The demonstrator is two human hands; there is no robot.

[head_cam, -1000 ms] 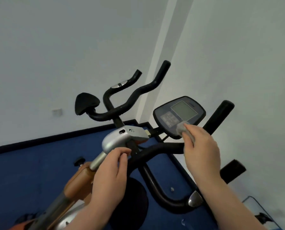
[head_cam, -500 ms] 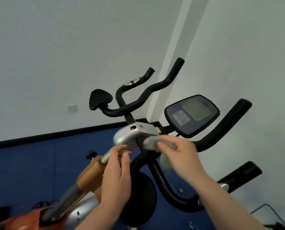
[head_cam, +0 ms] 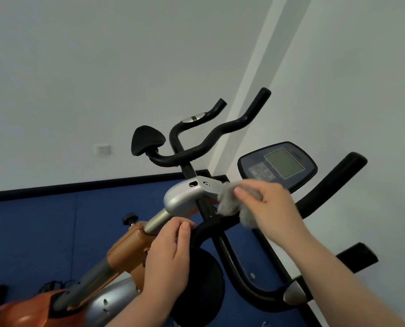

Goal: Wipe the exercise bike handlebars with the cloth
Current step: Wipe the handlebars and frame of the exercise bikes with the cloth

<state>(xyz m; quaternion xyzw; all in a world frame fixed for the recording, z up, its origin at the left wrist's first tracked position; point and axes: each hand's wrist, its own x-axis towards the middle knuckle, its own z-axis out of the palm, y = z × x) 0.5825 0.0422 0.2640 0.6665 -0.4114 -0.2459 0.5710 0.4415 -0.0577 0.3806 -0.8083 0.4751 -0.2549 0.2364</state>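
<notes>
Right hand (head_cam: 271,210) pinching grey cloth (head_cam: 230,201) against handlebars (head_cam: 222,224); blue floor (head_cam: 55,232), white walls (head_cam: 102,67).

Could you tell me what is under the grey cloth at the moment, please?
The black handlebar runs beneath the cloth; the stretch beneath it and the right hand is hidden.

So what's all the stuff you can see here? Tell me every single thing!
cloth: one, grey, bunched against the bike's middle clamp, above the black bar
handlebars: one near set, black, curving below and right of the hands
display console: one, dark with a grey screen, right of centre
silver clamp housing: one, centre
second handlebars: one, black, farther back
wall socket: one, white, left wall
floor: blue
left hand: holds the bar near the stem
right hand: grips the cloth
</notes>
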